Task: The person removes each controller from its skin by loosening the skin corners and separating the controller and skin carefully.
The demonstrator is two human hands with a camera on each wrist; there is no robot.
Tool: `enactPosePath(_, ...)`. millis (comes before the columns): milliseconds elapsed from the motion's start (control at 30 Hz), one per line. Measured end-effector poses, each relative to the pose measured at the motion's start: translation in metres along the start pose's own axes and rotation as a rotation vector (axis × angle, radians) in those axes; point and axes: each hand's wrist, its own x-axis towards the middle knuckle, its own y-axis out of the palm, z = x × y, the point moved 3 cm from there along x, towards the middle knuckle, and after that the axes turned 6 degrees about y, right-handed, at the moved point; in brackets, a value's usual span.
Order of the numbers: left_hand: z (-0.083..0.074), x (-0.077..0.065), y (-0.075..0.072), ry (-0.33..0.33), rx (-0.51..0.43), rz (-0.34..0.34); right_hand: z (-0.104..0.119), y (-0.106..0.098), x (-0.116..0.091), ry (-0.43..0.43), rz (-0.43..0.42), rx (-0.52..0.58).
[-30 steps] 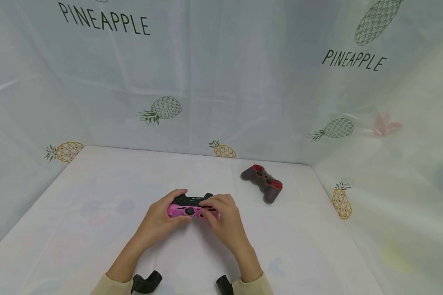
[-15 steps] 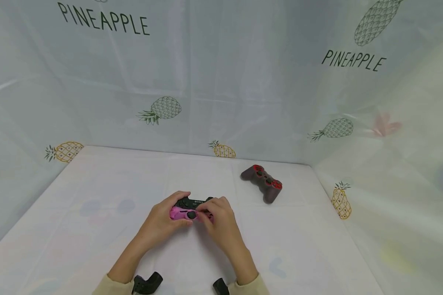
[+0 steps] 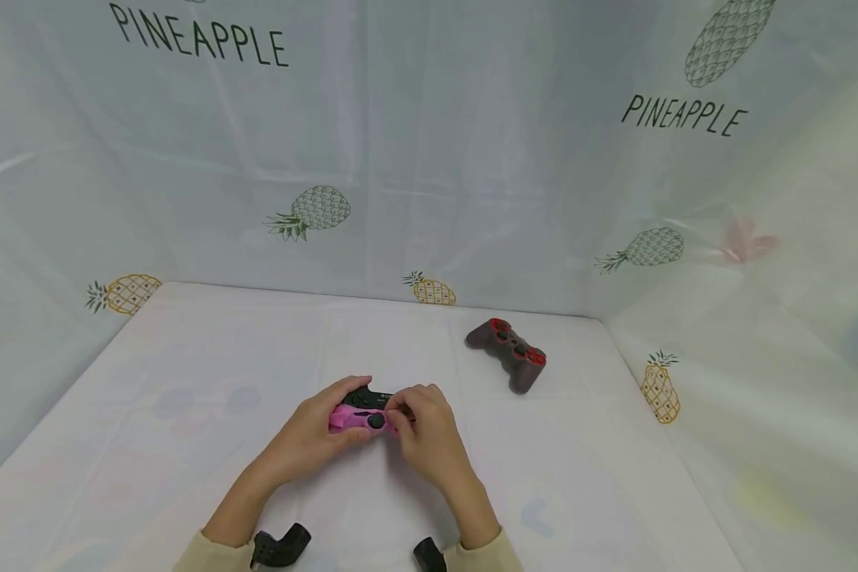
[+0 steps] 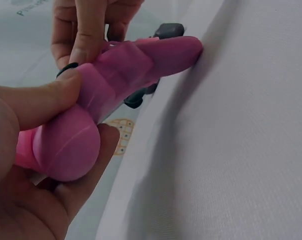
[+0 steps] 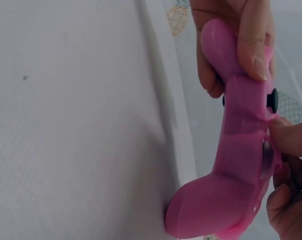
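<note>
Pink cover [image 3: 349,421] lies over the near side of a black controller [image 3: 359,397], whose bare dark top shows just beyond it. Left hand [image 3: 311,437] at the cover's left end, clamped round cover and controller together, thumb on the near face, fingers behind. Black thumbstick [image 3: 376,421] pokes through the cover, between the hands. Right hand [image 3: 434,441] at the cover's right part, thumb and forefinger pinched together on it.

Head view: dark controller top visible, but the right hand hides the cover's right end. Right wrist view shows that end: a rounded pink grip, plus a dark opening beside the pinch. Left wrist view shows the left thumb pressed on the cover.

Surroundings: white tabletop [image 3: 579,461] beneath the cover; pineapple-print curtain [image 3: 472,183] behind it; second controller [image 3: 508,355], dark with red accents, beyond the cover to its right, well apart from both hands.
</note>
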Motion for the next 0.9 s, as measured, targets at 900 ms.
enactPosePath(900, 0.0007, 0.0037, -0.0061, -0.005, 0.152, -0.153, 0.0065, -0.0010, -0.0005, -0.075, 0.128, 0.071)
